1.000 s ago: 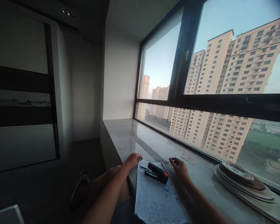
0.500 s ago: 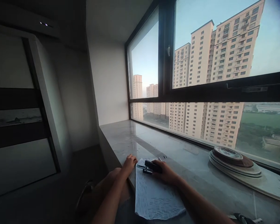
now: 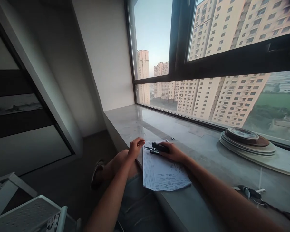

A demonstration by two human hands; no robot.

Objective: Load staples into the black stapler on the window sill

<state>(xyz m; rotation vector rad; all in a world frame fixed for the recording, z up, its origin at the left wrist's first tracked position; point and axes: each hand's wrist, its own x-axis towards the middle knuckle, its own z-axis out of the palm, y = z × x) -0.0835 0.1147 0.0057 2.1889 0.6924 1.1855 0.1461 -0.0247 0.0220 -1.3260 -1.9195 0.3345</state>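
Note:
My right hand [image 3: 172, 151] is wrapped round a black stapler [image 3: 159, 147], which lies over the upper part of a sheaf of white paper [image 3: 164, 177] covered with short dark lines of writing. The stapler's shiny metal part points left, towards my other hand. Just beyond the paper's upper left edge is my left hand [image 3: 136, 146], its fingers loosely bent and somewhat apart, with nothing visible in them. The paper rests on the grey window sill [image 3: 125, 124], and its near left corner reaches past the sill's edge above my lap.
Small dark bits [image 3: 172, 138] lie beyond the stapler. On the right are stacked round plates or boards [image 3: 246, 145] and a dark-strapped object like a watch [image 3: 247, 191]. The window [image 3: 157, 79] borders the sill. White furniture [image 3: 33, 212] stands lower left.
The view has tilted downward, bringing the white furniture and more of my legs into sight. My left hand's fingers have lifted and loosened at the paper's edge. My right hand keeps the stapler over the paper.

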